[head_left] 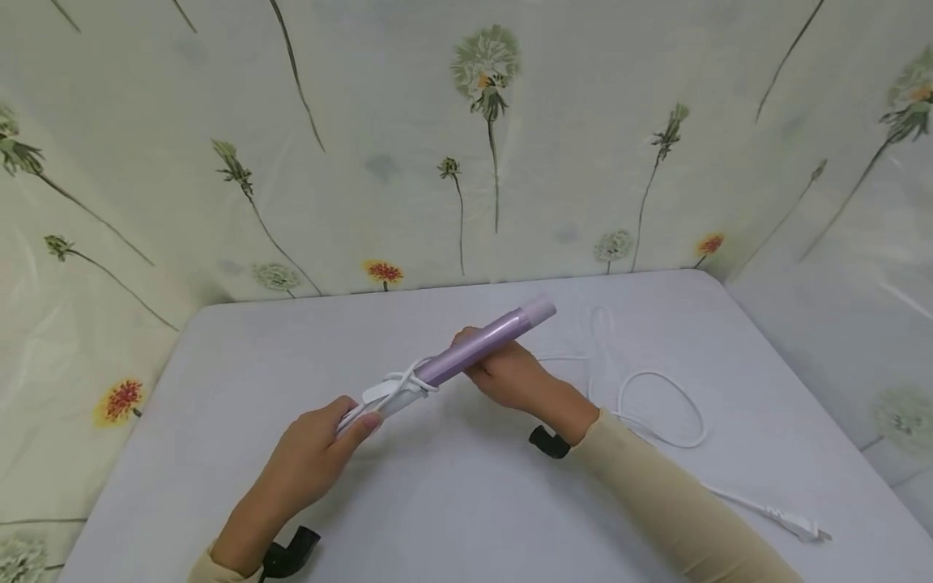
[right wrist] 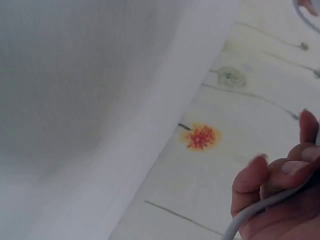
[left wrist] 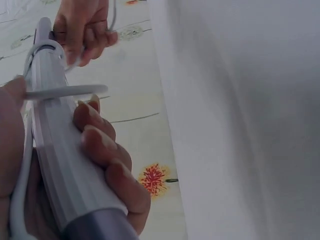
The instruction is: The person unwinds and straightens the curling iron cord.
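Observation:
A hair styling iron with a shiny purple barrel (head_left: 477, 348) and a paler tip is held slantwise above the white table, its tip up to the right. My left hand (head_left: 302, 453) grips it by the white ribbed handle (left wrist: 70, 145), fingers curled round. Turns of white cord (left wrist: 65, 92) loop about the handle. Behind the barrel is my right hand (head_left: 513, 380), partly hidden in the head view. In the right wrist view, the cord (right wrist: 265, 202) runs across its palm and its curled fingers hold it.
More cord lies in a loose loop (head_left: 649, 373) on the white tabletop (head_left: 255, 364), right of my right hand. Its two-pin plug (head_left: 802, 526) rests near the right front. Flower-printed sheeting (head_left: 364, 162) stands behind the table and at both sides.

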Available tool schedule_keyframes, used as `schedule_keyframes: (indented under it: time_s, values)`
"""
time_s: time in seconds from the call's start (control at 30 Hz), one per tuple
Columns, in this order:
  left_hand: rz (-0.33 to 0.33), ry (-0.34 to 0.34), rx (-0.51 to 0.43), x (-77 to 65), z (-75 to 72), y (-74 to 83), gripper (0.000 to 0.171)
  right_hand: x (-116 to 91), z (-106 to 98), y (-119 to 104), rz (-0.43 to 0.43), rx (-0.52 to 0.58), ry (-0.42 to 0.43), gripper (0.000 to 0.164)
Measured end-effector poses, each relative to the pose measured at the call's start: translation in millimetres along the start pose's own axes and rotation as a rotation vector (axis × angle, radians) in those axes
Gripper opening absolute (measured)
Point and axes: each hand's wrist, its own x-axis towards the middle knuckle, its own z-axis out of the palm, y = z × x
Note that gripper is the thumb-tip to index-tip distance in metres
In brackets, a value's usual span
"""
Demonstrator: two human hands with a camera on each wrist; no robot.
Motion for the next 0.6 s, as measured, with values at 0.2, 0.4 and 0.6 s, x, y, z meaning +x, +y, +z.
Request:
schedule_keyframes:
  time_s: [0.2,0.4,0.6]
  values:
    - [0.029,-0.03,0.016,-5.7,1.2,-1.7,0.036,11,-47,14,0.239,0.484,0.034,0.024]
    - [0.044,-0.036,0.069,-6.9,1.3,-1.5,0.038,-3,-112,21,0.222,0.716,0.016,0.033]
    - [-0.076,-0.009,0.05,-7.7,-3.2,-10.1,0.049,-33,-130,-25,0.126,0.393,-0.113,0.019]
